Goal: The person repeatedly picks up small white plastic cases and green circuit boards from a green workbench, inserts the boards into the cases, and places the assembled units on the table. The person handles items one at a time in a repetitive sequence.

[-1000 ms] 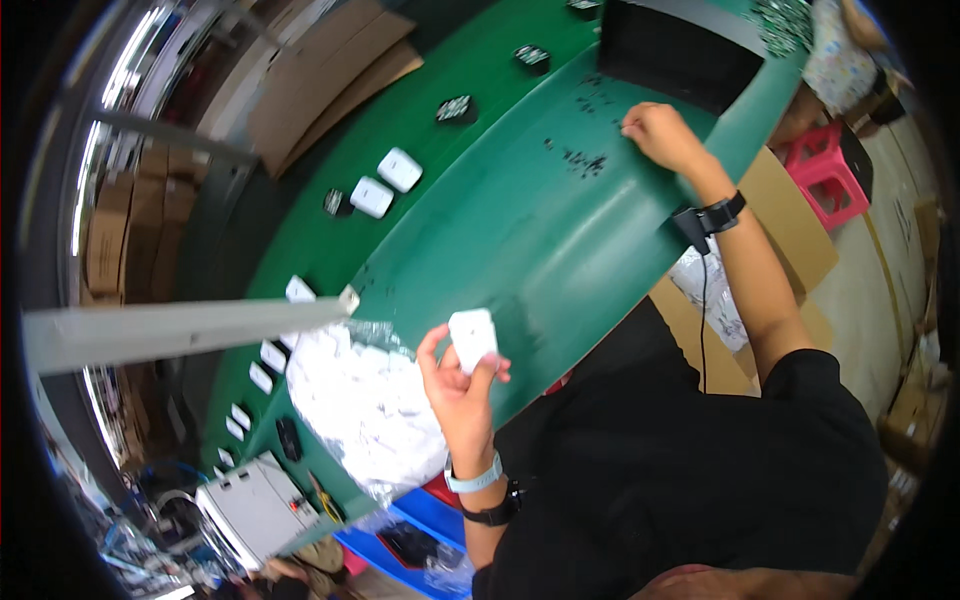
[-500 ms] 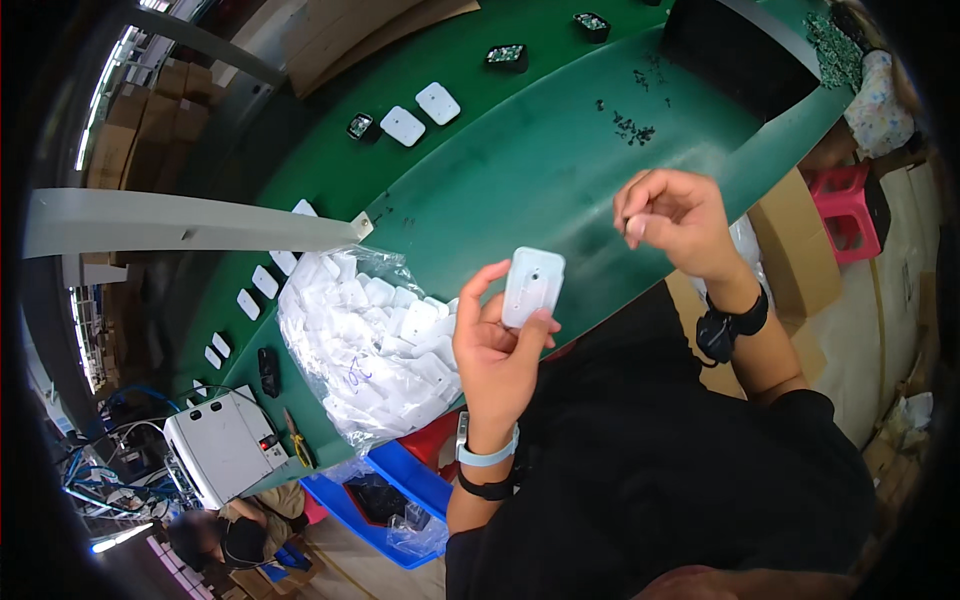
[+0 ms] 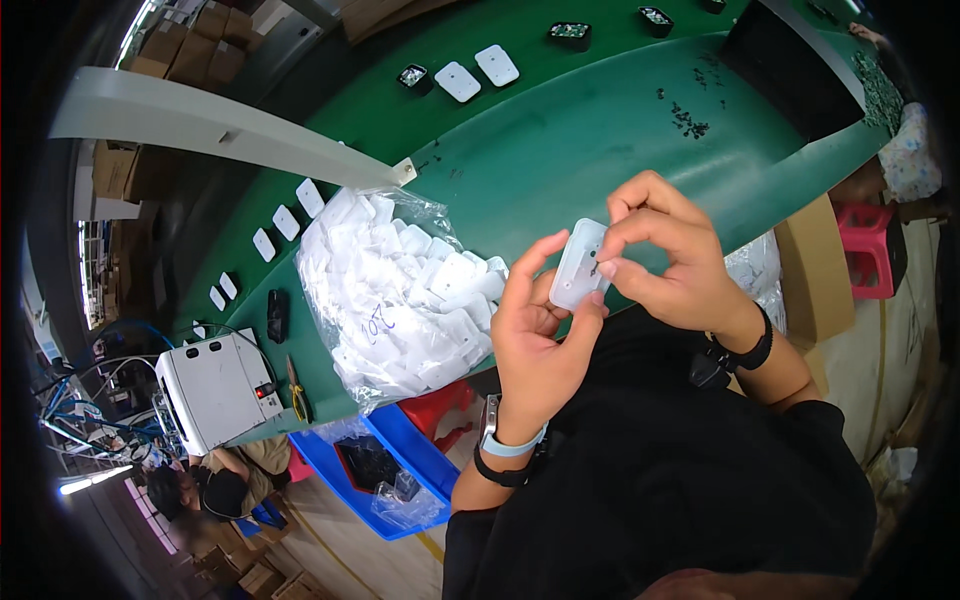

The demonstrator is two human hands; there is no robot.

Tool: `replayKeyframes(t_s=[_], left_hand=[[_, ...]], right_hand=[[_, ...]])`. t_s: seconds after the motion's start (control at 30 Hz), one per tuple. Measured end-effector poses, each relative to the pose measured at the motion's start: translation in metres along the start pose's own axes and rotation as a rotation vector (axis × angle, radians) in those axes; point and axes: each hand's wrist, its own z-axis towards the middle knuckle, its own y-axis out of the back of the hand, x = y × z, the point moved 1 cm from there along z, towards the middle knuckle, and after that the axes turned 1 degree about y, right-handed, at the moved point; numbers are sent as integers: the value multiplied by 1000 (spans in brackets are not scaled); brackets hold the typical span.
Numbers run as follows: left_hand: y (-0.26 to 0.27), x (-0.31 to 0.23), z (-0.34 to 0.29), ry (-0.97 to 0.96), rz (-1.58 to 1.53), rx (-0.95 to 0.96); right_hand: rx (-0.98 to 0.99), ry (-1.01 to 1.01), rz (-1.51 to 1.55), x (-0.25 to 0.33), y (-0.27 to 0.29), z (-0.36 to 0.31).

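Observation:
My left hand (image 3: 545,338) grips a white rounded plastic cover (image 3: 573,272) by its edges, between thumb and fingers. My right hand (image 3: 675,252) is closed in a pinch at the cover's right side, its fingertips touching or nearly touching the inner face. Small dark pieces show on the cover beside those fingertips; what the pinch itself holds is too small to name. Left of my hands, a clear plastic bag (image 3: 385,310) is heaped with similar white covers. Beyond my right hand, small black parts (image 3: 690,122) lie scattered on the green work surface (image 3: 560,140).
White covers (image 3: 458,82) and black housings with circuit boards (image 3: 570,36) lie along the green belt (image 3: 520,25). A grey metal post (image 3: 230,125) reaches over the bag. Pliers (image 3: 298,388) lie beside a white machine (image 3: 215,388). A blue bin (image 3: 375,480) stands below; another person (image 3: 235,480) is lower left.
My right hand has come down to the cover, its fingertips now at the inner face. The cover is tilted more. The whole view has shifted, so the bench appears farther right.

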Motion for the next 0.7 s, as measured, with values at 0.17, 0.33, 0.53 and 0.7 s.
replayKeyframes(t_s=[0.17,0.33,0.53,0.7], left_hand=[[4,0,-6,-27,-5,-8],[4,2,-8,-53,-20,-11],[3,2,-7,-44,-29,-42],[5,11,-6,-96,-17,-63]], right_hand=[[-40,-44,-21,3,-14,-3],[-86,-67,4,6,-19,-3],[-91,-115,-44,7,-20,-3],[-71,-258,200,2,-26,-4]])
